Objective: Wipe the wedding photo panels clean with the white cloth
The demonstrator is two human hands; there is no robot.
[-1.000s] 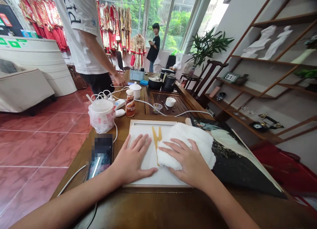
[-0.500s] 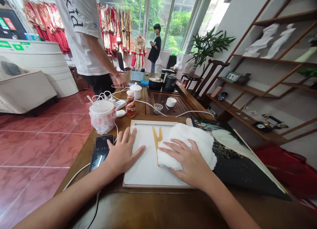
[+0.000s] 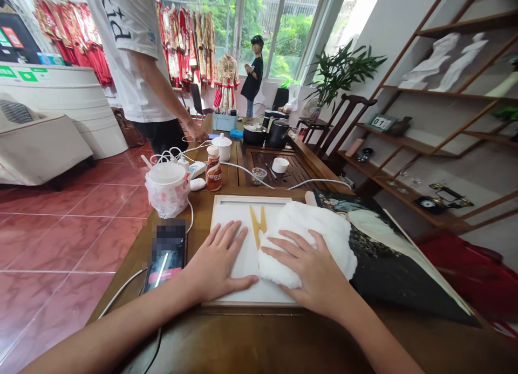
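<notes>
My left hand [image 3: 220,263] lies flat, fingers out, on the left part of a white board [image 3: 234,209] with a pale wooden frame. A pad of fluffy white cotton [image 3: 324,223] covers the board's right side, and my right hand [image 3: 309,263] rests on it with fingers spread, gripping nothing. Between the hands a yellow forked shape [image 3: 258,223] shows on the board; its lower end is hidden by the cotton and my hands. Beside my left wrist lies a phone [image 3: 170,250] with its screen lit.
A dark picture panel [image 3: 388,277] lies right of the board. Beyond stand a plastic-wrapped tub [image 3: 167,188], a Nescafe bottle [image 3: 213,171], a lidded white cup [image 3: 222,147] and a white bowl [image 3: 280,165]. White cables cross the table. A person in a white shirt stands at its left side.
My left hand has moved right, from the board's left edge and the phone's side further onto the white board. My right hand stays on the cotton, almost unmoved.
</notes>
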